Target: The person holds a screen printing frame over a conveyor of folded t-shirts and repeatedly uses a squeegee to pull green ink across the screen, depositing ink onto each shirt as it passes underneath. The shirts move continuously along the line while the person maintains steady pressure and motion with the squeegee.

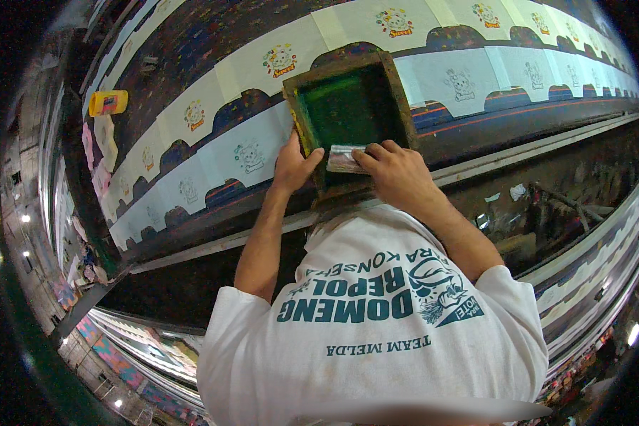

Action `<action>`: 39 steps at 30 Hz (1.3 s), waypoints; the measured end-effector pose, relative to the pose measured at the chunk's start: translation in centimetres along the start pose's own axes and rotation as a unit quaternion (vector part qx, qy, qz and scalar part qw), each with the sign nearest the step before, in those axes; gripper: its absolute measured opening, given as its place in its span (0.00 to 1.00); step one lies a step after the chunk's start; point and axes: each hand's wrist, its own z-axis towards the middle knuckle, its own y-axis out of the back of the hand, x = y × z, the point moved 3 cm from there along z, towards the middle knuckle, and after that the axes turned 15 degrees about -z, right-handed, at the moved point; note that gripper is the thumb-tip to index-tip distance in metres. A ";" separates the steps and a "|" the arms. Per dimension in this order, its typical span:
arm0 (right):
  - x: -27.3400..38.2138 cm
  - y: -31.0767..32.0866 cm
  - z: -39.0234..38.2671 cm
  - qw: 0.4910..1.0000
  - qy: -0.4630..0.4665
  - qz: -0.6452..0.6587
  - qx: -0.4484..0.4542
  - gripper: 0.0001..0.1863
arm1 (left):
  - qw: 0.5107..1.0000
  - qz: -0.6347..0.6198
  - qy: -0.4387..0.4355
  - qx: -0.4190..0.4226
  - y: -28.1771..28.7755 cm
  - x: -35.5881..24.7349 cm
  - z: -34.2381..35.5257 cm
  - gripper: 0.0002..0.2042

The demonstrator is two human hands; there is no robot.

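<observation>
A wooden screen-printing frame (400, 99) with dark green mesh lies over a row of pale cut fabric pieces (224, 160) on the long table. My left hand (295, 165) grips the frame's near left side, its thumb over the rim. Inside the frame, at the near end, a squeegee (342, 160) with a pale, worn handle sits on the mesh. My right hand (399, 169) holds it, fingers wrapped over its right part. The squeegee's lower edge and the fabric beneath the frame are hidden.
Beyond runs another row of cream pieces (245, 67) with coloured cartoon prints. Grey line prints show on the nearer row. A yellow container (108, 104) lies at the far left of the table. A metal rail (525, 154) runs along its near edge.
</observation>
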 end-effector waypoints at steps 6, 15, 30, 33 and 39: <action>-3.7 0.8 3.9 0.999 0.034 0.022 0.016 0.18 | 1.000 -0.006 0.000 -0.005 -0.2 0.0 0.0 0.40; -6.2 0.1 13.0 0.998 -0.013 0.003 -0.062 0.21 | 0.998 0.009 -0.056 -0.010 -0.3 0.5 0.0 0.40; -2.7 0.9 4.0 0.994 0.042 0.011 -0.097 0.30 | 0.999 -0.035 0.021 -0.007 -0.2 -0.1 -0.3 0.32; -5.0 0.9 8.8 0.993 0.003 -0.016 -0.113 0.25 | 0.999 -0.047 -0.024 -0.005 -0.3 0.2 -0.1 0.35; -6.9 0.9 12.3 0.999 -0.025 0.027 -0.020 0.24 | 1.000 -0.007 -0.009 0.000 -0.4 0.9 0.1 0.38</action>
